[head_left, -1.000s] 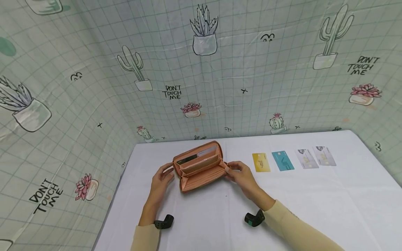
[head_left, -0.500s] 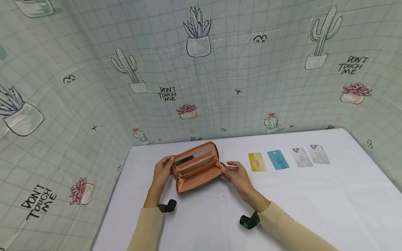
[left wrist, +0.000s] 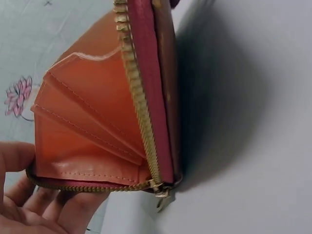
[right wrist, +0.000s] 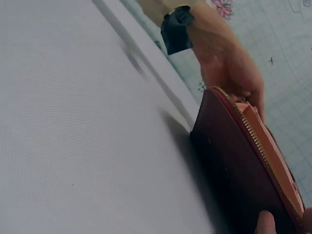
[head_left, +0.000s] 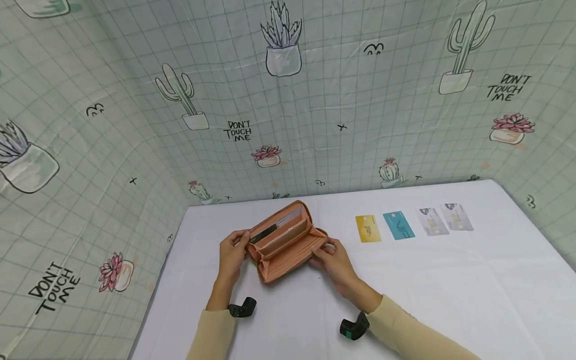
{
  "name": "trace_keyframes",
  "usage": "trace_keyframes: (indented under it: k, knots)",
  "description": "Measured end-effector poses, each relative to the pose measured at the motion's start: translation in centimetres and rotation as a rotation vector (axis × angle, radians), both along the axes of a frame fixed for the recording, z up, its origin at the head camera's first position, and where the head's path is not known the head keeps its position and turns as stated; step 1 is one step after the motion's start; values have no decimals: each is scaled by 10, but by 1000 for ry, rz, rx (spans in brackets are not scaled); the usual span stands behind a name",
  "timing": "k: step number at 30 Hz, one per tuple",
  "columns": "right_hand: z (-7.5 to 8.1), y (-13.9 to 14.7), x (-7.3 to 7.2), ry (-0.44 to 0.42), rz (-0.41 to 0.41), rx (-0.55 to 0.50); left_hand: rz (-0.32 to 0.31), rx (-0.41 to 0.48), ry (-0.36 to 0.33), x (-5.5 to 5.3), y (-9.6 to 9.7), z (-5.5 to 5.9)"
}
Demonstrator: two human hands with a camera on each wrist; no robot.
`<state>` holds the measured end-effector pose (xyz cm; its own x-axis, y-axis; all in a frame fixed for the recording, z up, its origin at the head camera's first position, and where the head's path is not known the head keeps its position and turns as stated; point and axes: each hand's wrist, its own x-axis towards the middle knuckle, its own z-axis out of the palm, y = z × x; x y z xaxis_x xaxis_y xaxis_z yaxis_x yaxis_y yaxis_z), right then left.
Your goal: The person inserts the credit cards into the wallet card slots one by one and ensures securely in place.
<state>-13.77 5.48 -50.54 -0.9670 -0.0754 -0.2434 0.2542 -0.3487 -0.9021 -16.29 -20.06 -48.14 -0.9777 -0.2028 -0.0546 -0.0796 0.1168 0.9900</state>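
At the left of my head view, the left hand point(head_left: 232, 255) pinches the end of the orange wallet point(head_left: 292, 261) between thumb and fingers, the fingers partly behind it; my left wrist feed shows the gold zip point(left wrist: 139, 100) parted down to its pull point(left wrist: 162, 196) there. The wallet gapes toward me left of centre over the white table point(head_left: 427, 305), slanted; whether its underside touches down I can't tell. A dark card point(head_left: 263, 234) and, to its right, a pale card point(head_left: 290, 217) show in the back pocket. I judge it light and hardly fragile, limp in the folds and stiffer along the zipped rim, with a smooth skin that could slide, so I'd grip both ends by that rim. Its other end is pinched by the right hand point(head_left: 336, 267), one fingertip point(right wrist: 265, 223) pressing the dark outer face. Farther right lie a yellow card point(head_left: 368, 228), a teal card point(head_left: 399, 225) and two silver cards point(head_left: 433, 221), close together.
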Motion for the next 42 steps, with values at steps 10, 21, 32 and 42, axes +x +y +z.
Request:
trace_keyframes:
  k: [10,21,32,42]
  knots:
    - [8,8,-13,24,-41,65,-131,70,-77,21,2,7]
    - [8,20,-35,12,22,155,-429,72,-127,21,-2,18]
    - [11,12,-51,31,82,193,-489,-58,-181,6,2,25]
    - [13,12,-44,12,72,215,-402,-62,-141,14,6,24]
